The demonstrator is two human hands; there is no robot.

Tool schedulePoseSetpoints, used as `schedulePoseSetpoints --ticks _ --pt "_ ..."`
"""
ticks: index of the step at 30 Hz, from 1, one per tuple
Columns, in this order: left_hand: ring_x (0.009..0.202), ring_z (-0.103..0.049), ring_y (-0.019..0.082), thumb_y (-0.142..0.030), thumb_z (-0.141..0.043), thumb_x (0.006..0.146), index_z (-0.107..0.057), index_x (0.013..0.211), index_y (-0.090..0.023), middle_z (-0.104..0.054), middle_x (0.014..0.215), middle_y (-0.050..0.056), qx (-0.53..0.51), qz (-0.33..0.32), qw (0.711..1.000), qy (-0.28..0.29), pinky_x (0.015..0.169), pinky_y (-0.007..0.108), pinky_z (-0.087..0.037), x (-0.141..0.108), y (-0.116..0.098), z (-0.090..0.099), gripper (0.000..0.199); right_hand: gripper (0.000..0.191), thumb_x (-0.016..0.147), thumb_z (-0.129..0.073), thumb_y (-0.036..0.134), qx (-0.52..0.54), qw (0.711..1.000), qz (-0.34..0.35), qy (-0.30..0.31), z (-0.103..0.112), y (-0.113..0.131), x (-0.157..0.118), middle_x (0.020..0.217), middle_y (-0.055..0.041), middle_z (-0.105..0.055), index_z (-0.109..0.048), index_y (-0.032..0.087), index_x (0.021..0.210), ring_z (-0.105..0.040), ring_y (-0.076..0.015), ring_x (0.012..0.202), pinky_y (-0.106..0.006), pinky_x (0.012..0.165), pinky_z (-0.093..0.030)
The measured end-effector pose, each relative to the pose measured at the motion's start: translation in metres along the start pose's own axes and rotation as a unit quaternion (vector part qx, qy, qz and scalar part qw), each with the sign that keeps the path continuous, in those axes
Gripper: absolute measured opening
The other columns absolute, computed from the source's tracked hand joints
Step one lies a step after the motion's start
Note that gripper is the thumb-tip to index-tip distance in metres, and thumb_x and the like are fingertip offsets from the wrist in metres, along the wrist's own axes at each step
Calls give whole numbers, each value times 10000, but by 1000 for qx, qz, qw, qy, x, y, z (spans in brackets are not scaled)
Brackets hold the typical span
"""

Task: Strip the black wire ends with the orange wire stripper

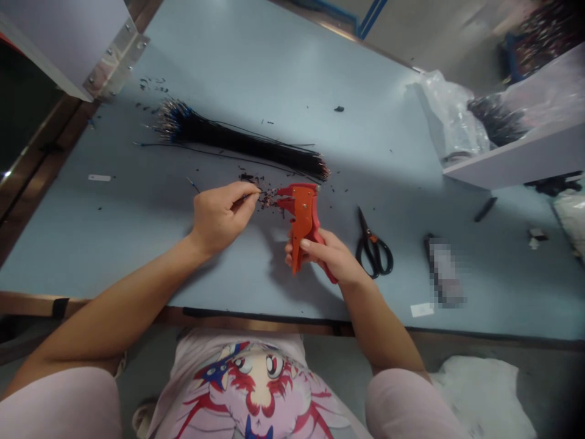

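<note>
My left hand (223,213) is closed in a pinch on a thin black wire (192,184). The wire's blue-collared end sticks out behind the knuckles, and its other end shows at my fingertips. In my right hand (331,253) is an orange and red wire stripper (302,213), its handles gripped and its jaws pointing left toward the pinched wire. A small gap seems to lie between the jaws and my left fingertips. Beyond both hands lies a thick bundle of black wires (242,141), with blue and metal ends at left and coppery ends at right.
Black-handled scissors (375,250) lie to the right of the stripper. Dark scraps (249,178) litter the blue-grey table (283,67). A pixelated object (443,271) and a white label (421,310) are further right. Clear plastic bags (452,116) stand by a pale panel (516,152).
</note>
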State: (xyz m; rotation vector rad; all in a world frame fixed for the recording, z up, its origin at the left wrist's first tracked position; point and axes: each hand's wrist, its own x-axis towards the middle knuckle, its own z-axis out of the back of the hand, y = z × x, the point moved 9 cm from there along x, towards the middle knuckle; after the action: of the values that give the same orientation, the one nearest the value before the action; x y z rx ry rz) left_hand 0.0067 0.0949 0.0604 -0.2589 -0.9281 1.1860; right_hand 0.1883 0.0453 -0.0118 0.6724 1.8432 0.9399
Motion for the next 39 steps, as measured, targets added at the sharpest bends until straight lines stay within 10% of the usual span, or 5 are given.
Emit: schedulePoseSetpoints --ticks 39 --pt "614 -608 93 -265 -537 842 -690 852 -202 -701 733 -12 -19 -31 999 30 604 188 -421 -7 -15 -9 167 322 839 -607 374 62 991 28 117 -33 1 -7 841 -94 -619 -551 111 1017 -649 -221 705 -382 586 -557"
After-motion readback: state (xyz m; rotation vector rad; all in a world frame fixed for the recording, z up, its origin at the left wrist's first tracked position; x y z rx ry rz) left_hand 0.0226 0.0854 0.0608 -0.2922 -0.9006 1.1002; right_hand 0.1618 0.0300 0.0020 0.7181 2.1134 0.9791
